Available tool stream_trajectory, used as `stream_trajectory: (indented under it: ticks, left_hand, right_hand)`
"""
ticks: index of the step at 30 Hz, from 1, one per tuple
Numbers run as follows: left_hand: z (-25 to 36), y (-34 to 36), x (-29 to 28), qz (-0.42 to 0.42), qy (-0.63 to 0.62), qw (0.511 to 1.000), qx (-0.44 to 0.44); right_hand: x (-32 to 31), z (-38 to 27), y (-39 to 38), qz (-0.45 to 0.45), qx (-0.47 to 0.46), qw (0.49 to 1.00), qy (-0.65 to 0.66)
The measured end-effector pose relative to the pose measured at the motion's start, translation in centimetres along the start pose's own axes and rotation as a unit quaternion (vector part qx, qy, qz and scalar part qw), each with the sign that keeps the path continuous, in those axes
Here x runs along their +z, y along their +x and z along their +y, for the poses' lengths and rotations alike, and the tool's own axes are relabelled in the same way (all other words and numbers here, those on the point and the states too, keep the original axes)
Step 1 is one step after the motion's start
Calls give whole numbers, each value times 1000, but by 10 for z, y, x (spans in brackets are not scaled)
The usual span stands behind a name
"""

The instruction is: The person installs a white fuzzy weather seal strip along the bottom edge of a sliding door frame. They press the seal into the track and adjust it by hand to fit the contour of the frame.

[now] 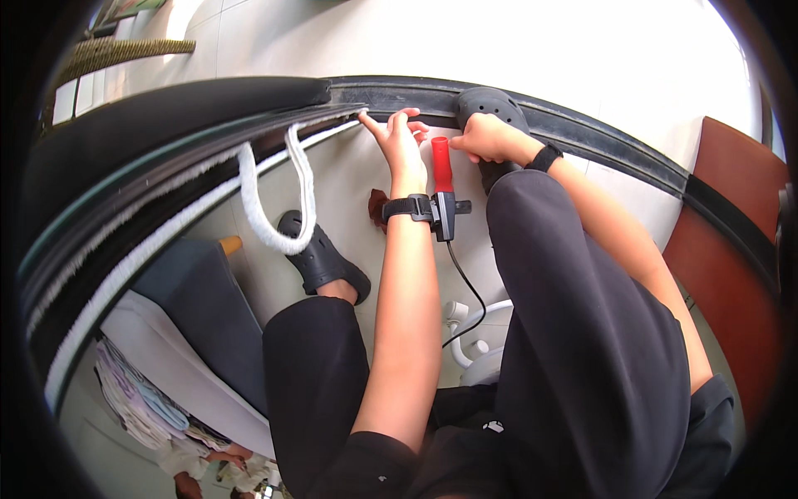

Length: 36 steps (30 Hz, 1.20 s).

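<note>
Edges: long, curved black panel [166,108], its lower edge sweeping down the left side; grooved black floor track [582,143], running on to the right. Pale smooth floor tile [540,46] spreads beyond the track and between the bent knees.

Strip: white, fuzzy, pile-textured strip [287,244], along the panel's edge, with one slack U-shaped loop hanging below.

Left hand [401,141]: fingers spread apart, one digit extended to the strip's upper end at the panel edge; whether it pinches the strip cannot be told.

Right hand [492,139]: fingers curled, just beside the tool's red end; whether anything is clamped within cannot be told.

Tool: smooth red cylinder [441,162] on a boxy black housing [446,218], beside the left wrist's black strap [405,207]; thin black cable [477,293] trailing below.

Footwear: two black moulded clogs, left [324,256] and right [490,103], the right with round holes, against the track.
</note>
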<state>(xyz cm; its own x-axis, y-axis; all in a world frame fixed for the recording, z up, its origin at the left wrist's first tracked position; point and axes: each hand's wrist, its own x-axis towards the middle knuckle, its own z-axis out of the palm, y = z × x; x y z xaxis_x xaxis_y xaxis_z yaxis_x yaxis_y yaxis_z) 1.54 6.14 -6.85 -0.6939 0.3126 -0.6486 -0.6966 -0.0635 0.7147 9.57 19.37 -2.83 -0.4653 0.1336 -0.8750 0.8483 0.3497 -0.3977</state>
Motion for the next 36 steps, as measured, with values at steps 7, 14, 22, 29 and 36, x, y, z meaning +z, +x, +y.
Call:
stream_trajectory:
  ticks: [7,14,22,29,36]
  left_hand:
    - [-7,-7,32,-149,175,973,37]
    - [6,5,45,25,31,999,29]
    - [11,-23,37,88,-14,994,56]
    - [10,-12,33,64,-77,994,42]
    - [7,-15,21,43,-45,997,47]
  right_hand:
    - [3,3,4,16,4,1000,-22]
    - [4,5,4,13,-13,1000,12]
    - [-1,4,3,4,0,1000,-5]
    - [3,1,2,14,-12,1000,9]
    - [3,2,6,4,7,1000,-2]
